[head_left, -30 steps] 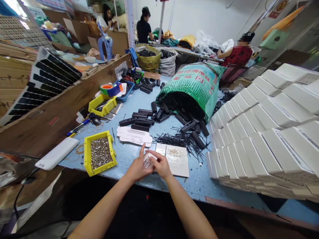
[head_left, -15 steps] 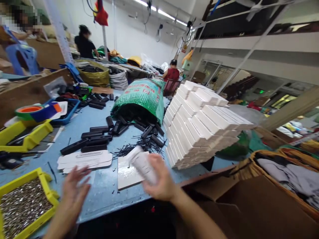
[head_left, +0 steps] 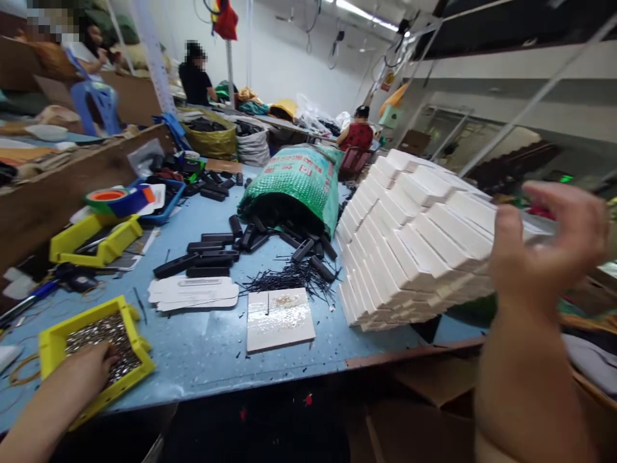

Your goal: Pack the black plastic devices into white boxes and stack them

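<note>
Small metal pcs (head_left: 99,329) fill the front yellow tray (head_left: 52,355), near L end of table (head_left: 202,354). L hand (head_left: 87,372) is down in tray; fingertips hidden, so can't tell if they're pinched on any pcs. Hand + forearm cover tray's near-L part. R hand (head_left: 549,247) is raised far R, thumb & fingers apart, a bit blurred; it blocks R end of white box stack (head_left: 409,238), can't tell if it's touching a box.

Btwn hands: white tile (head_left: 282,326), shiny on top, w/ heap of thin black strips (head_left: 284,278) just behind. L of tile: flat white cartons (head_left: 193,294), print too small to read; black cases (head_left: 205,258) behind. More cases at mouth of green sack (head_left: 294,177), inside too dark to make out. Behind front tray: 2nd yellow tray (head_left: 120,243), contents unclear, then blue tray (head_left: 169,207) w/ tape rolls (head_left: 107,195) beside it. Cardboard box (head_left: 429,382) below table edge, R side: shadowed, cut off at bottom. Stack hides table behind it. Bg: co-worker in red (head_left: 357,136), lower body hidden.
</note>
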Action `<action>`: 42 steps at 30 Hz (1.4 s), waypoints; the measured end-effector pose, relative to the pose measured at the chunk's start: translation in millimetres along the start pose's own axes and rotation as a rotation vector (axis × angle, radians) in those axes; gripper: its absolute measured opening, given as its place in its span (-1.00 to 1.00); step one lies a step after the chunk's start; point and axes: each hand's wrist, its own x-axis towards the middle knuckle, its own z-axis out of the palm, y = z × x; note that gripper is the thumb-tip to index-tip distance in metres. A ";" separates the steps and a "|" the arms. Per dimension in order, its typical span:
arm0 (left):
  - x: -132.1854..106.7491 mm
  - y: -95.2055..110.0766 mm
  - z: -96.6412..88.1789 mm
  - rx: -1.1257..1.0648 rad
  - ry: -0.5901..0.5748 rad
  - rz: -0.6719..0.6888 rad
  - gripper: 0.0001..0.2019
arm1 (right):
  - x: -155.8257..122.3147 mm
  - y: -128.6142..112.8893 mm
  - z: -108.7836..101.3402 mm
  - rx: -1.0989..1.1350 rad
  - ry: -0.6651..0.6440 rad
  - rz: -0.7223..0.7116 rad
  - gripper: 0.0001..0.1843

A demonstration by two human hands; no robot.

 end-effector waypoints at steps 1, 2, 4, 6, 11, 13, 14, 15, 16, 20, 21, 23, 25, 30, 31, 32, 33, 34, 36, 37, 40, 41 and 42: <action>-3.5 3.5 -3.6 0.067 0.005 -0.008 -0.75 | -21.3 -26.4 19.3 0.198 0.053 -0.036 -0.63; -7.0 6.9 -6.6 0.124 0.021 -0.011 -0.73 | -44.0 -51.0 44.5 0.387 -0.030 -0.038 -0.69; -13.3 12.5 -9.7 0.194 0.075 -0.012 -0.71 | -89.5 -89.4 110.2 0.518 -0.525 -0.084 -0.69; -17.6 14.4 -9.3 0.224 0.102 0.000 -0.73 | -128.6 -109.1 183.9 0.288 -0.954 -0.120 -0.49; -24.3 9.7 -7.1 0.189 0.135 0.007 -0.72 | -175.5 -100.4 292.6 0.143 -1.186 -0.154 -0.48; -29.1 12.3 -8.5 0.122 0.223 -0.018 -0.68 | -179.8 -92.2 295.3 0.179 -1.161 -0.178 -0.55; -32.1 16.5 -8.6 0.082 0.275 -0.047 -0.67 | -181.3 -88.8 291.8 0.185 -1.133 -0.172 -0.54; -35.1 23.0 -7.6 0.024 0.320 -0.080 -0.66 | -183.0 -86.1 286.9 0.194 -1.092 -0.160 -0.53; -37.8 32.0 -5.0 -0.068 0.348 -0.106 -0.65 | -185.4 -83.9 281.7 0.214 -1.037 -0.147 -0.50; -42.5 87.0 24.3 -0.604 0.247 -0.088 -0.65 | -201.6 -80.7 275.0 0.285 -0.982 -0.071 -0.38; -42.6 102.3 35.0 -0.691 0.191 -0.053 -0.66 | -206.0 -81.3 278.6 0.278 -1.037 -0.045 -0.36; -42.7 129.2 56.6 -0.801 0.084 0.004 -0.70 | -212.6 -84.0 290.4 0.264 -1.175 -0.011 -0.38; -43.5 147.4 74.7 -0.894 0.016 0.030 -0.72 | -214.4 -87.5 303.2 0.288 -1.266 -0.016 -0.47; -49.5 155.3 96.8 -1.108 -0.038 -0.096 -0.73 | -205.6 -93.8 302.1 0.369 -1.292 -0.012 -0.51; -51.5 154.6 98.8 -1.146 -0.047 -0.137 -0.71 | -205.0 -95.5 293.7 0.395 -1.239 0.011 -0.50; -53.4 154.7 100.7 -1.186 -0.055 -0.178 -0.70 | -206.0 -98.5 282.5 0.452 -1.152 0.077 -0.48; -55.2 155.9 102.6 -1.229 -0.064 -0.215 -0.70 | -208.6 -103.4 268.8 0.550 -1.044 0.193 -0.48; -56.7 158.5 104.9 -1.276 -0.075 -0.249 -0.69 | -212.6 -110.6 253.0 0.688 -0.917 0.357 -0.50; -58.3 167.7 109.9 -1.372 -0.103 -0.301 -0.67 | -222.7 -132.8 217.7 1.052 -0.652 0.771 -0.61; -58.6 173.5 112.6 -1.410 -0.121 -0.317 -0.66 | -227.3 -147.1 199.8 1.235 -0.550 0.970 -0.66; -59.3 191.2 118.8 -1.462 -0.167 -0.320 -0.67 | -232.5 -193.2 156.0 1.558 -0.391 1.357 -0.69; -59.9 195.7 119.8 -1.465 -0.166 -0.305 -0.67 | -231.2 -206.4 146.4 1.589 -0.360 1.419 -0.70; -60.6 199.2 120.2 -1.466 -0.159 -0.284 -0.67 | -229.0 -217.3 139.5 1.595 -0.324 1.454 -0.71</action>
